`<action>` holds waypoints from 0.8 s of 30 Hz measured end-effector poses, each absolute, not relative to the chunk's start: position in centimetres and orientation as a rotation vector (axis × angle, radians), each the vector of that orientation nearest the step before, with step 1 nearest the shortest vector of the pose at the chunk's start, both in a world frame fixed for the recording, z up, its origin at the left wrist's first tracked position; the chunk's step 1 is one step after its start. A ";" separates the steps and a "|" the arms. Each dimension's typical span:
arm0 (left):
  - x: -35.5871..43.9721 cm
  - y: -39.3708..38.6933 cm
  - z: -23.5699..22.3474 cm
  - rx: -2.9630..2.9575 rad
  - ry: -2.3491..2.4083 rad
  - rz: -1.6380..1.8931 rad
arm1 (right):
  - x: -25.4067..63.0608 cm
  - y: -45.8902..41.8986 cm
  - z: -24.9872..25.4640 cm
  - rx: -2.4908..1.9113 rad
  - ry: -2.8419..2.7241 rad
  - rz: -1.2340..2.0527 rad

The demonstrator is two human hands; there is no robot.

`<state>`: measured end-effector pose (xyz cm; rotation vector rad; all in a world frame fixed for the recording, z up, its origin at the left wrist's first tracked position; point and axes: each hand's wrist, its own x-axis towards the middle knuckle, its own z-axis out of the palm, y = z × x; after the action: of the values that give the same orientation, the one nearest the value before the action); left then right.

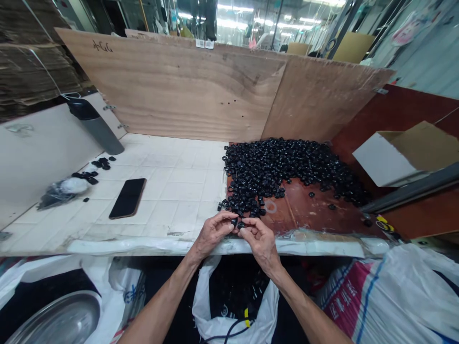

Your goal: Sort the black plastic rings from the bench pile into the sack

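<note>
My left hand (213, 232) and my right hand (258, 241) meet at the table's front edge, fingertips pinched together. Between them sits a small black plastic part (237, 223), touched by the fingers of both hands. Just beyond lies a big heap of the same small black parts (287, 167), spread over a reddish-brown board (304, 210). Below my hands hangs a white plastic bag (234, 306), mouth up, with dark pieces inside.
A black phone (128, 198) lies flat on the white tiled tabletop (172, 181). At the far left are a grey bottle (95, 125), several loose black parts (102, 163) and a crumpled plastic bag (59, 191). Plywood boards (179, 86) wall the back. A cardboard box (401, 153) and woven sack (394, 296) stand at the right.
</note>
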<state>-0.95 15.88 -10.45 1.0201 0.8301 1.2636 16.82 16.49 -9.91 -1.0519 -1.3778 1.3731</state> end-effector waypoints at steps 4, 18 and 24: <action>-0.9 15.7 -10.1 0.911 0.803 1.298 | 16.7 15.9 -8.9 -1.053 -1.386 1.360; -0.8 15.2 -10.9 1.096 0.904 1.343 | 16.4 16.4 -7.5 -1.071 -1.783 0.832; -0.3 15.1 -10.9 1.290 0.932 1.395 | 16.8 16.1 -7.7 -1.172 -1.792 0.872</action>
<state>-0.27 15.13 -10.90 1.2900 0.9321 1.3946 16.80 16.15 -7.69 -1.1724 -1.7923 0.8719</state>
